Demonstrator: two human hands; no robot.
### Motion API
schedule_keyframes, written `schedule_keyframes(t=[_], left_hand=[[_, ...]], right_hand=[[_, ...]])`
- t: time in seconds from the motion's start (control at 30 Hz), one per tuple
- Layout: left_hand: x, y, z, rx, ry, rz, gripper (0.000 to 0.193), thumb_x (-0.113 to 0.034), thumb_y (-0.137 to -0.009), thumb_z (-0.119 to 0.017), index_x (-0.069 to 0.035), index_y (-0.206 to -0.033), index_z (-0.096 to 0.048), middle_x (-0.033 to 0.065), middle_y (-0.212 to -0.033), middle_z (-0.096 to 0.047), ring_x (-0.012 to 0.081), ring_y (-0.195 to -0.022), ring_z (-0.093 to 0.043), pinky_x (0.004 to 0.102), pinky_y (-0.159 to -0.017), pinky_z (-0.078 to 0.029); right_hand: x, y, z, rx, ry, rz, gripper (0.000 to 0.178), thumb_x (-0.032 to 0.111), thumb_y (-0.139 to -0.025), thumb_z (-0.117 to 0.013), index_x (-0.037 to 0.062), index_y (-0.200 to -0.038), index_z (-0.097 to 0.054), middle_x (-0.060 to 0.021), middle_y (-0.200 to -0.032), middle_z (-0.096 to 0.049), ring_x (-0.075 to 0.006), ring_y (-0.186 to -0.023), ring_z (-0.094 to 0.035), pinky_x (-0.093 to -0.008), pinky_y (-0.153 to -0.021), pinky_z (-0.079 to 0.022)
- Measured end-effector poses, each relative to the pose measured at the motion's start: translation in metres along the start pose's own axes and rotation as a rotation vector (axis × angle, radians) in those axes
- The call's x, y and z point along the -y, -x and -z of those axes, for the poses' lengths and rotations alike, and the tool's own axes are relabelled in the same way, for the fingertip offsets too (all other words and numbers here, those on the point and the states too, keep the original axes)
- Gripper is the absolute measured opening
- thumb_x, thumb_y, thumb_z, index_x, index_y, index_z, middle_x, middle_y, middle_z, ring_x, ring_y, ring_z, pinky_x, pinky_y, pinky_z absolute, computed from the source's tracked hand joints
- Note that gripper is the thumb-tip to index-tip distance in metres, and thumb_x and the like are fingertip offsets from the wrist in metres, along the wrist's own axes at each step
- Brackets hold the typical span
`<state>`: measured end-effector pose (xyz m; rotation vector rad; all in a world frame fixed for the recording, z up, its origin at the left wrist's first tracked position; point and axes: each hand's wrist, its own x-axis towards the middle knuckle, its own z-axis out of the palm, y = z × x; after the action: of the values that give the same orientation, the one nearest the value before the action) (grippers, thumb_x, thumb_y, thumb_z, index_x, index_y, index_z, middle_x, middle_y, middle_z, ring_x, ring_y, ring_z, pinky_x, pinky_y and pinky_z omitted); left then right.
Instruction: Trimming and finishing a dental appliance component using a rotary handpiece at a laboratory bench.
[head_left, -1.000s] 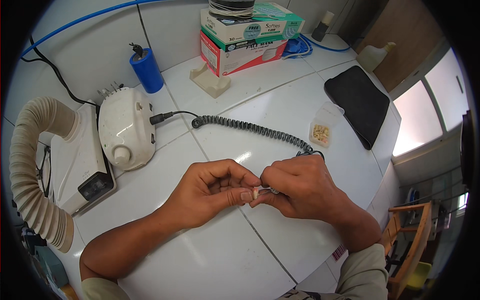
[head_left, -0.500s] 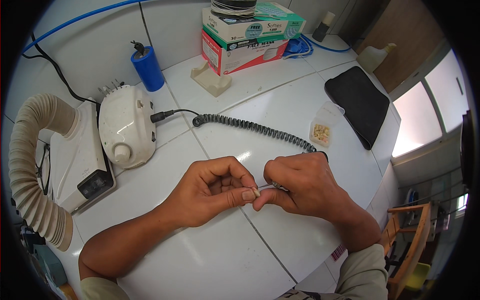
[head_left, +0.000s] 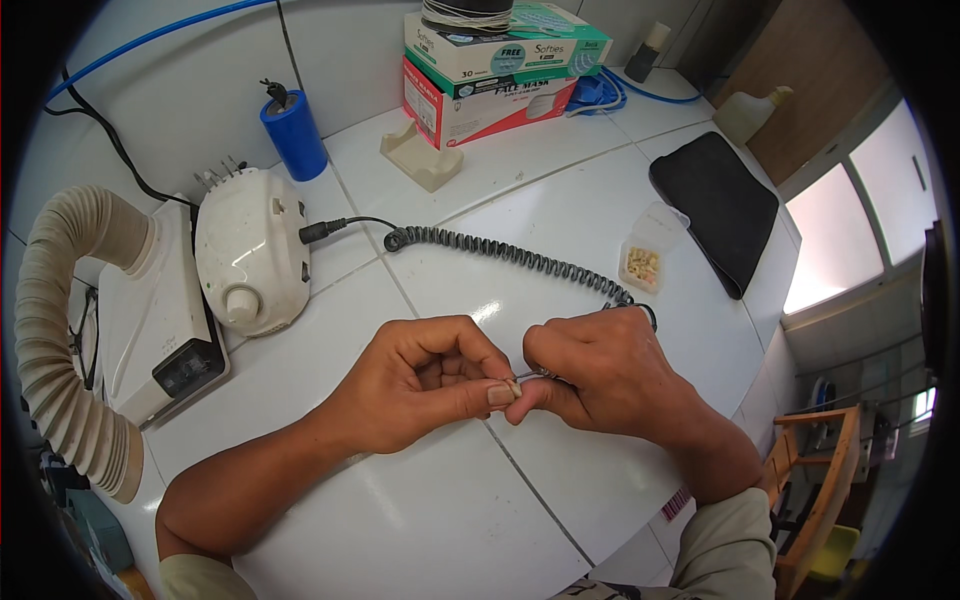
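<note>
Between the thumb and index finger of my left hand [head_left: 425, 385] is pinched a small ivory-coloured piece [head_left: 514, 389], tooth-like in look and mostly covered by the fingertips. My right hand [head_left: 615, 370] is closed around a rotary handpiece; only its slim metal front [head_left: 540, 374] shows, pointing at the piece. The fingers hide the rest of the handpiece. From behind the right hand a black coiled cord [head_left: 510, 254] runs to a white control unit [head_left: 250, 250] with a round knob. My right thumb is close beside the piece, and the two hands nearly meet above the white tiled worktop [head_left: 410, 500].
A small clear box [head_left: 641, 268] of ivory pieces lies open beyond my right hand, near a black mat [head_left: 715, 210]. At left stands a white machine with a ribbed beige hose [head_left: 65, 330]. Mask boxes [head_left: 490, 110], a blue cylinder [head_left: 294, 135] and a beige holder [head_left: 422, 158] line the back.
My right hand has shifted very slightly left, and the handpiece tip shows a little more against the piece. The left hand's pinch looks the same.
</note>
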<state>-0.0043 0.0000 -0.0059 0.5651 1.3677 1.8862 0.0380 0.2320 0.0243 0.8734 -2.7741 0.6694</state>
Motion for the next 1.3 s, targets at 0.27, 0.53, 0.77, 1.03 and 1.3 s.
schedule_keyframes(t=[0.27,0.53,0.77,1.03,1.3], left_hand=[[0.0039,-0.0003,0.0012,0.017,-0.011,-0.05,0.009,-0.006,-0.095,-0.072,0.0,-0.099,-0.067,0.0059,-0.091,-0.072,0.0065,-0.079,-0.066,0.0215,-0.07,-0.054],[-0.0006,-0.0004,0.0005,0.0,-0.008,0.007,0.008,-0.001,-0.093,-0.073,0.001,-0.094,-0.066,0.0099,-0.096,-0.069,0.0125,-0.086,-0.068,0.0271,-0.073,-0.058],[-0.0002,-0.0002,0.0016,0.007,-0.019,0.012,0.007,-0.001,-0.093,-0.072,0.002,-0.096,-0.066,0.0104,-0.096,-0.069,0.0132,-0.086,-0.069,0.027,-0.075,-0.059],[-0.0017,-0.0006,0.0014,0.005,-0.029,0.028,0.007,-0.002,-0.094,-0.072,0.002,-0.096,-0.066,0.0105,-0.096,-0.069,0.014,-0.086,-0.069,0.028,-0.074,-0.06],[0.0029,-0.0009,0.0014,0.007,-0.034,-0.02,0.01,-0.008,-0.096,-0.071,0.0,-0.099,-0.066,0.0049,-0.09,-0.072,0.0056,-0.078,-0.067,0.0217,-0.07,-0.056]], right_hand=[[0.0012,0.0001,0.004,0.067,0.039,0.0,0.05,0.059,-0.087,-0.07,0.0106,-0.079,-0.058,-0.0012,-0.057,-0.054,-0.0211,-0.046,-0.053,-0.0346,-0.043,-0.038],[0.0005,0.001,-0.0002,0.049,0.007,-0.007,0.05,0.056,-0.087,-0.072,0.0106,-0.075,-0.054,-0.0017,-0.057,-0.05,-0.0218,-0.045,-0.049,-0.0354,-0.044,-0.036],[0.0004,0.001,-0.0011,0.034,-0.022,-0.016,0.053,0.053,-0.087,-0.074,0.0105,-0.07,-0.048,-0.0022,-0.056,-0.046,-0.0224,-0.044,-0.045,-0.0363,-0.044,-0.033],[0.0003,0.0003,-0.0017,0.013,-0.017,0.003,0.052,0.051,-0.087,-0.074,0.0106,-0.069,-0.048,-0.0017,-0.056,-0.045,-0.0215,-0.044,-0.044,-0.0358,-0.043,-0.032],[0.0008,0.0003,-0.002,0.017,-0.004,0.005,0.048,0.05,-0.086,-0.076,0.0109,-0.071,-0.052,-0.0008,-0.057,-0.046,-0.0201,-0.044,-0.045,-0.0348,-0.043,-0.034]])
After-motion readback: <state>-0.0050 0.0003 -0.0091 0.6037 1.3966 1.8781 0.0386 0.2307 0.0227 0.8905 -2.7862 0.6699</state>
